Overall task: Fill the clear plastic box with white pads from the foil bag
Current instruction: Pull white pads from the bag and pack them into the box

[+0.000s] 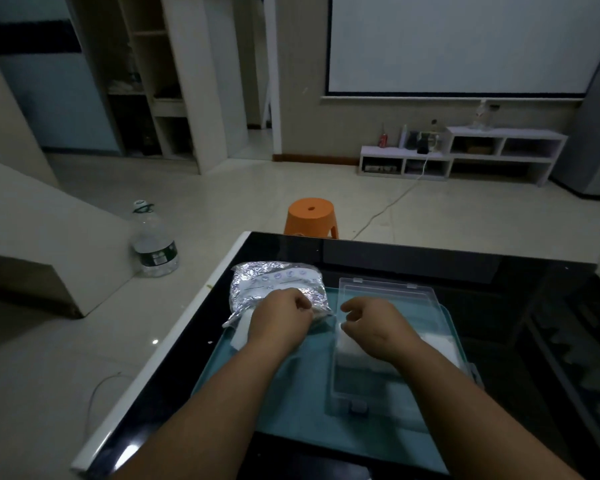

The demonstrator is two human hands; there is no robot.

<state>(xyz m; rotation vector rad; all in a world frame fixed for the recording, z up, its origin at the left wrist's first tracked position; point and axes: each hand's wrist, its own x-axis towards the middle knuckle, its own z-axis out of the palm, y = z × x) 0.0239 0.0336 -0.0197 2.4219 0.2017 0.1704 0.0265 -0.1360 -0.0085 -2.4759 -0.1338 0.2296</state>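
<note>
A single wide-angle camera sits on the person's head, facing forward and down. It looks from close above onto the black bench [430, 268], with the left hand [281, 317] and right hand [374, 327] near centre. The floor [222, 188] and far wall [302, 64] fill the upper frame.

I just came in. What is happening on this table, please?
A person is moving white pads from a foil bag into a clear box. The left hand is at the open mouth of the foil bag, fingers curled, and a loose pad sticks out beside it. The right hand hovers with curled fingers over the clear plastic box, which lies open on a teal tray. The box holds a few stacked pads; its near part looks empty. Whether either hand holds a pad is hidden.
</note>
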